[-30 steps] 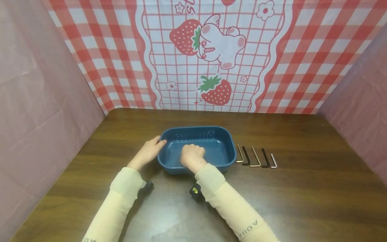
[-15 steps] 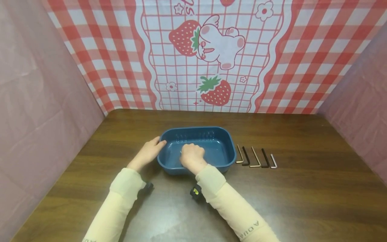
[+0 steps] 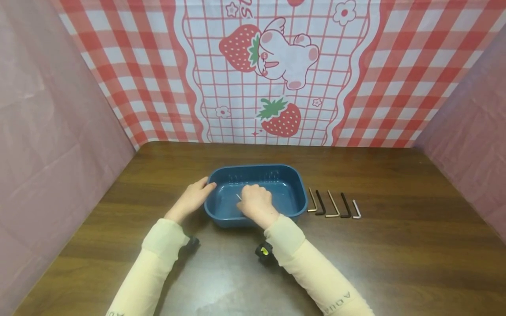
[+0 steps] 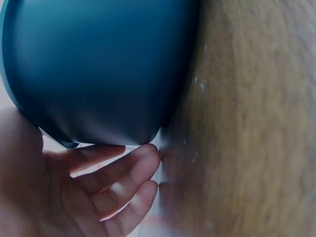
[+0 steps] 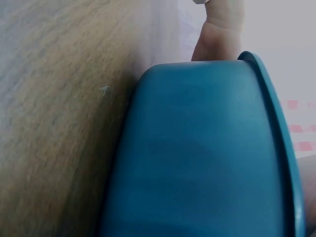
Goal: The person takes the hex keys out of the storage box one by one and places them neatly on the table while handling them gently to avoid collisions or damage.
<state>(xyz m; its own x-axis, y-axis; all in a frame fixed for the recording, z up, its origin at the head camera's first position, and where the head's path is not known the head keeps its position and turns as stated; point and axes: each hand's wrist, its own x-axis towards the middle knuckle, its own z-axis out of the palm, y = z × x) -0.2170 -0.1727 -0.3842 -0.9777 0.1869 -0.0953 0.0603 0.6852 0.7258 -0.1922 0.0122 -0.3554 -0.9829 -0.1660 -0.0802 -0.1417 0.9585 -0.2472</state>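
A blue rectangular basin (image 3: 257,172) with rounded corners stands mid-table. My left hand (image 3: 191,199) holds its left end, thumb over the rim. In the left wrist view the fingers (image 4: 143,165) lie against the basin's outer wall. Inside the basin area, over its near half, my right hand (image 3: 257,204) is closed in a fist. From its left side pokes the tip of a thin pale rod (image 3: 239,197), like the arm of a hex key; the rest of the rod is hidden by the hand. The right wrist view shows mostly the basin's outside wall (image 5: 197,148).
Several L-shaped hex keys (image 3: 333,203), brass, black and silver, lie in a row just right of the basin. A dark camera (image 3: 264,251) hangs below the right wrist. Behind the wooden table (image 3: 395,250) hangs a red checked cloth (image 3: 158,79) with strawberries.
My right hand has shifted slightly right within the basin, and more of the thin pale rod's tip shows beside it. The left hand stays on the basin's left end.
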